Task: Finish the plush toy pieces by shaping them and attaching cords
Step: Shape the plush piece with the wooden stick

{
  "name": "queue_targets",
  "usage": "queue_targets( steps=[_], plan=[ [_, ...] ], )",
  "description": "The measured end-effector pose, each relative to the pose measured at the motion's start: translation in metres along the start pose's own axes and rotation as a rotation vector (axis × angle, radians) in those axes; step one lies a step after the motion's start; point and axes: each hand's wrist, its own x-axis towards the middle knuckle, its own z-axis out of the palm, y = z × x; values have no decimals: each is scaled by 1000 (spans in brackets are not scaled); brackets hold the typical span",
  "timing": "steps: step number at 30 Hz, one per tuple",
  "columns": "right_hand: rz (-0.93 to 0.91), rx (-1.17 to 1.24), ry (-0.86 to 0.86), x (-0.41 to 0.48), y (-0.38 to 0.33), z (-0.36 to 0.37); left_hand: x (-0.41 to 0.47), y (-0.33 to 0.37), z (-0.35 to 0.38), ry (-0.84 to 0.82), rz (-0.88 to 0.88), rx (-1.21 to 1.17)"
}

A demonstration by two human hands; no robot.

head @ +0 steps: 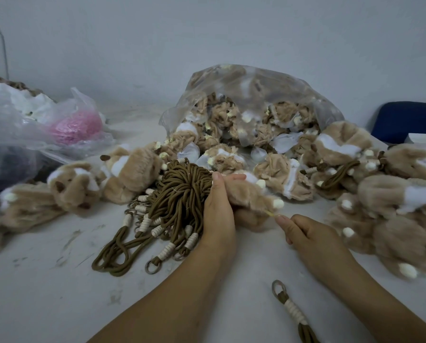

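Our right hand (308, 233) pinches a thin pale thread (271, 213), blurred. Our left hand (219, 206) curls around a fuzzy tan plush piece (251, 194) above the table (58, 293), touching a bundle of smooth brown cords (179, 194). One loose cord (293, 313) is cut off below.

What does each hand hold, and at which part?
The left hand grips the tan furry plush toy piece around its middle. The right hand pinches a thin pale yellow thread at the piece's white-tipped end.

Both bare forearms reach forward. The left hand (219, 206) curls around a plush piece (250, 194), thumb raised; the right hand (308, 231) pinches a thin thread (270, 213).
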Motion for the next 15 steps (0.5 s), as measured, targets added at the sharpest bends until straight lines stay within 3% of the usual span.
queue_targets(
  steps=[7, 15],
  plan=[
    [-7, 47, -7, 1, 0, 0, -2, 2, 2, -165, -84, -160],
    [-36, 14, -34, 2, 1, 1, -2, 7, -2, -184, -63, -166]
  ],
)
